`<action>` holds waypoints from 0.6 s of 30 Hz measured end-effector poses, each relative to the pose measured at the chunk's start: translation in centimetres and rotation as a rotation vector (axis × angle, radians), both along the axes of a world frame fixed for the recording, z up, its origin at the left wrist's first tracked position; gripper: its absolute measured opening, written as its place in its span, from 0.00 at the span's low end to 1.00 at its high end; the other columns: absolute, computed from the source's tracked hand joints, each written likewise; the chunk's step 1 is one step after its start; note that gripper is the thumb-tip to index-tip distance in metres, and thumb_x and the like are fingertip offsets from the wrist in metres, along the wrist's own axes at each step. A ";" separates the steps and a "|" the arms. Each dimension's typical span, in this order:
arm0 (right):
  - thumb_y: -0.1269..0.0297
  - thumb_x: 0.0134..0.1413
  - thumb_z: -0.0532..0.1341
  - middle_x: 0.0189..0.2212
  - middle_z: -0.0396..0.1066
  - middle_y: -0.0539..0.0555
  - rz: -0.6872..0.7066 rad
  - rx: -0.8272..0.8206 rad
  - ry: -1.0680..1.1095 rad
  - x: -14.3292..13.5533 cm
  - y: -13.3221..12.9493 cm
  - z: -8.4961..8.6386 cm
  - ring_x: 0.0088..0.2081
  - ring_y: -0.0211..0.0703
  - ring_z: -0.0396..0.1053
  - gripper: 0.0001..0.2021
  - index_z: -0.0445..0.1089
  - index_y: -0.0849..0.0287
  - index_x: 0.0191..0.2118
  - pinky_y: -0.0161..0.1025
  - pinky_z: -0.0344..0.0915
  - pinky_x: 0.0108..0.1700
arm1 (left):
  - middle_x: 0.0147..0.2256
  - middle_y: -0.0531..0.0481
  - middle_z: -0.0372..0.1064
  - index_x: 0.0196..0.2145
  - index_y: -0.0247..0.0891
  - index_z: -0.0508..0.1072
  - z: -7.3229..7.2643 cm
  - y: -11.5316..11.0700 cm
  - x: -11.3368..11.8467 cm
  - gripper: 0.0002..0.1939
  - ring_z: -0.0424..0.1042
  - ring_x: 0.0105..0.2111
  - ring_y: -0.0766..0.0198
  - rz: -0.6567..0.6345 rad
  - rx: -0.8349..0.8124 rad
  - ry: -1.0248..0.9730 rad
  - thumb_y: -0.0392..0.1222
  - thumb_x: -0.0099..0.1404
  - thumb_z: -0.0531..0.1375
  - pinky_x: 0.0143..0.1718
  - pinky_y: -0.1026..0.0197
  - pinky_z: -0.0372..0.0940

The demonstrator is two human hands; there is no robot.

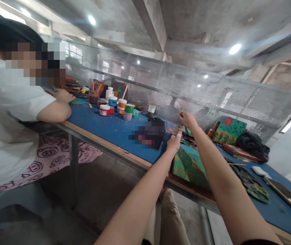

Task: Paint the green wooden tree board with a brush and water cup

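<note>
My left hand (174,143) is closed around the side of a small clear jar (177,129) on the blue table. Above it, my right hand (188,120) pinches a thin paintbrush (181,111) with a yellowish end pointing up. The brush's lower end goes down to the jar's mouth; its bristles are hidden. Just below my forearms lies a painted canvas (188,162) in greens and teal, partly covered by my right arm. Left of the jar, a dark flat device (158,144) is partly blurred out.
Several paint pots (128,109) and a white bottle (109,93) stand to the left. On the right lie a paint-stained palette (254,187), a phone-like slab (288,197), a flower painting (231,127) and a dark cloth (253,144). A person (12,102) sits at left. Behind runs a perforated metal screen (145,81).
</note>
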State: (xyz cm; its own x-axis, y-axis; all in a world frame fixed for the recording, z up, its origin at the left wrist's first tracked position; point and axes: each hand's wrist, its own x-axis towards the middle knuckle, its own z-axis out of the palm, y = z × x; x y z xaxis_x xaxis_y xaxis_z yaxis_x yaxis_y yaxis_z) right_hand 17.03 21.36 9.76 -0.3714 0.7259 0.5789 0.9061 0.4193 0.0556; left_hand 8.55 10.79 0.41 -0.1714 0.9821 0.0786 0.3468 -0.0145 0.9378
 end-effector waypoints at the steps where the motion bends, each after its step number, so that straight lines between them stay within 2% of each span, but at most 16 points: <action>1: 0.61 0.63 0.52 0.40 0.77 0.61 0.012 0.001 -0.013 0.1 0.0 0.1 0.43 0.47 0.72 0.16 0.75 0.63 0.40 0.34 0.61 0.43 | 0.49 0.37 0.71 0.43 0.35 0.72 0.0 0.0 0.0 0.34 0.68 0.52 0.46 -0.005 -0.002 0.000 0.63 0.63 0.39 0.51 0.54 0.61; 12: 0.62 0.62 0.53 0.40 0.77 0.60 0.102 -0.028 -0.077 -0.3 -1.1 0.1 0.42 0.46 0.72 0.15 0.76 0.62 0.39 0.34 0.60 0.43 | 0.51 0.37 0.70 0.42 0.35 0.72 0.0 0.2 -0.1 0.34 0.66 0.54 0.45 -0.037 0.014 -0.002 0.63 0.63 0.38 0.54 0.53 0.58; 18: 0.64 0.59 0.56 0.37 0.77 0.60 0.127 -0.035 0.043 0.1 -1.5 0.4 0.41 0.46 0.72 0.12 0.76 0.61 0.34 0.34 0.60 0.43 | 0.49 0.35 0.71 0.42 0.34 0.72 -0.3 0.7 -0.1 0.35 0.68 0.52 0.44 -0.030 0.021 0.011 0.63 0.63 0.38 0.53 0.52 0.59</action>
State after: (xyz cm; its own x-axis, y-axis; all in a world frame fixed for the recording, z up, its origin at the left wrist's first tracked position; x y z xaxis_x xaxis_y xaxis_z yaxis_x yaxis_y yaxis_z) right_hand 17.13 19.87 10.15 -0.4368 0.6947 0.5715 0.8470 0.5317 0.0010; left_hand 8.44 11.49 0.11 -0.1414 0.9848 0.1010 0.3564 -0.0445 0.9333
